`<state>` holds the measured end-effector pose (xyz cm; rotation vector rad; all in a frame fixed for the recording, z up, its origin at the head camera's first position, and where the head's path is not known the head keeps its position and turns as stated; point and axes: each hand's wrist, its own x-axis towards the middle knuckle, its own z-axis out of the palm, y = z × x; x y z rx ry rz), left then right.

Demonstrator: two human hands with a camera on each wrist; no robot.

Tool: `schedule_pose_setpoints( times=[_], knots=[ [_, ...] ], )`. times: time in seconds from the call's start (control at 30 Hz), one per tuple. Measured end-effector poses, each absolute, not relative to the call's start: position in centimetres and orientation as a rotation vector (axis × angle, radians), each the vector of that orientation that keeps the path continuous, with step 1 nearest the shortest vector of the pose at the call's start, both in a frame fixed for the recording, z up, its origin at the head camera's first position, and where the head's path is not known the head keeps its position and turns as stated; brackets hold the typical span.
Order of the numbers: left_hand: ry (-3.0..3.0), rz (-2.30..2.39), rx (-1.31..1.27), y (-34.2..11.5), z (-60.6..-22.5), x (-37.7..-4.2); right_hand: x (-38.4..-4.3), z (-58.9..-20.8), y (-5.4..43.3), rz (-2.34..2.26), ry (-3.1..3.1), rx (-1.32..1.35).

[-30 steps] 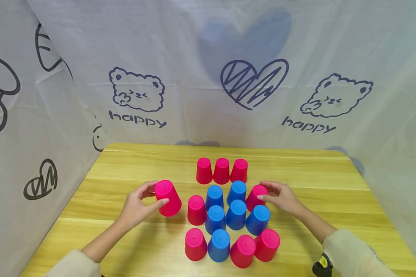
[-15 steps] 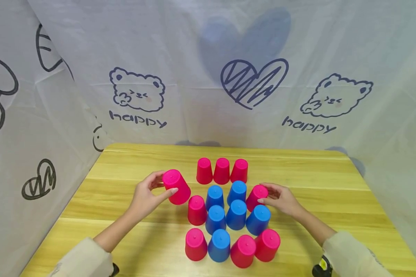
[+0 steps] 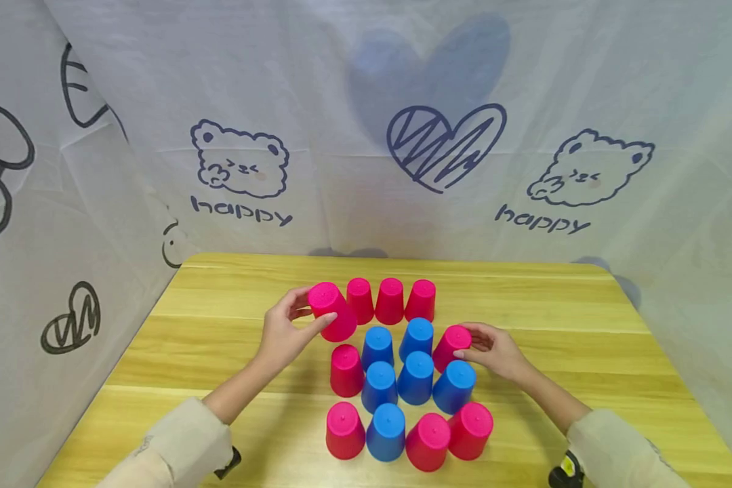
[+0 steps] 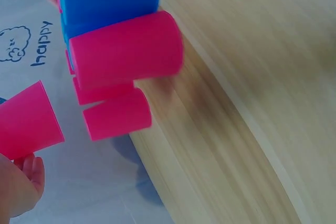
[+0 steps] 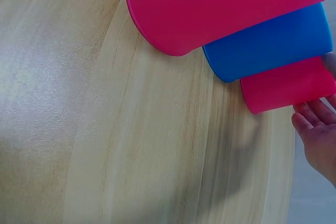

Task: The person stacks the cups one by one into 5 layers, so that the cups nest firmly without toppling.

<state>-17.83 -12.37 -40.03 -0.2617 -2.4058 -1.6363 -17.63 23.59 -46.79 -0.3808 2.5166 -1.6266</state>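
Thumb and fingers of the left hand [image 3: 280,335] grip the left cup [image 3: 331,312], which is pink, upside down and tilted, held clear of the table [image 3: 585,312] — some fingertips are hidden behind it. The right hand [image 3: 497,349] has thumb and fingers on the right cup [image 3: 449,350], also pink, standing inverted beside the blue cups [image 3: 415,381]; the far side of that hold cannot be seen.

From the head, the left cup overlaps the leftmost of the three back cups [image 3: 390,301], though the left wrist view shows a gap between it and the nearest standing cup. That view crops the left cup at its edge and a pink cup at the top; the right wrist view cuts off part of the right hand. A black object [image 3: 564,474] with a yellow patch, by the right sleeve [image 3: 619,451], is too small to make out.

On the cloth [image 3: 341,102], "happy" reads twice, under each bear drawing [image 3: 240,163] — a scribbled heart [image 3: 448,146] sits between them.
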Motion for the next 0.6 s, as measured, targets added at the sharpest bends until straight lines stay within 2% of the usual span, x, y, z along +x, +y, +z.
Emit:
schedule_pose_setpoints(
  times=[0.6],
  knots=[
    [-2.352, -1.709, -0.358, -6.7, -40.2, -19.6, -17.6, -46.9, 23.5, -1.632, 2.500, -0.382]
  ],
)
